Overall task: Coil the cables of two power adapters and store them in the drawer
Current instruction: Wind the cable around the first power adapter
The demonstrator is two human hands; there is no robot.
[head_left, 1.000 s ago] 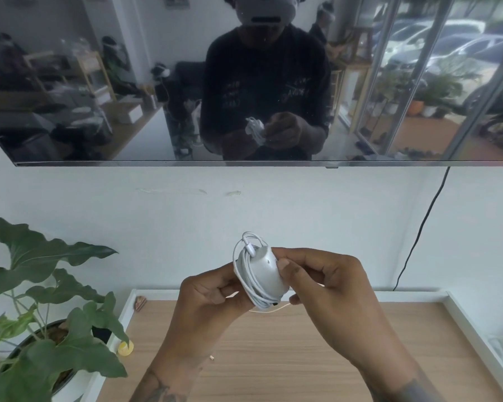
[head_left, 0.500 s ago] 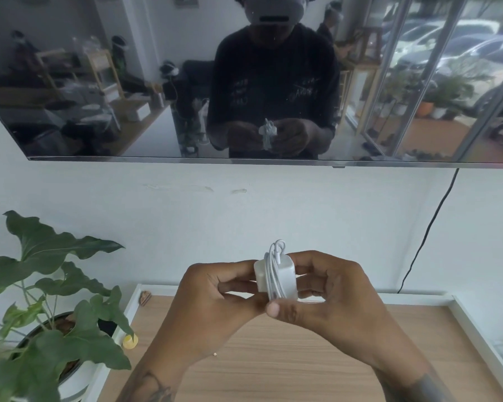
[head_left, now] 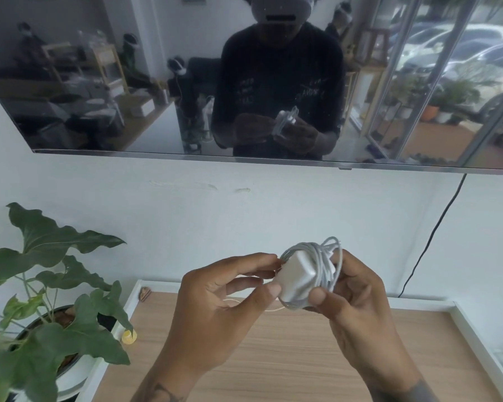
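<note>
A white power adapter [head_left: 298, 275], with its cable [head_left: 325, 261] wound around the body, is being held in mid-air at the centre of the frame, above the wooden bench [head_left: 288, 358].

Risk: the outer loops at the upper right of the adapter are standing loose, and the wrap is judged liable to spring open if the grip is relaxed before the cable end is secured. A slip would drop the adapter onto the bench. Neither the drawer nor the second adapter is being shown, so storage cannot be assessed.

Pose: the right hand [head_left: 357, 300] is being kept closed around the adapter and coil, thumb across the lower front face. The left hand [head_left: 224, 297] is being held just beside it, thumb and fingers curled and pinching the adapter's left edge. Both forearms are being raised from the bottom of the frame.
</note>
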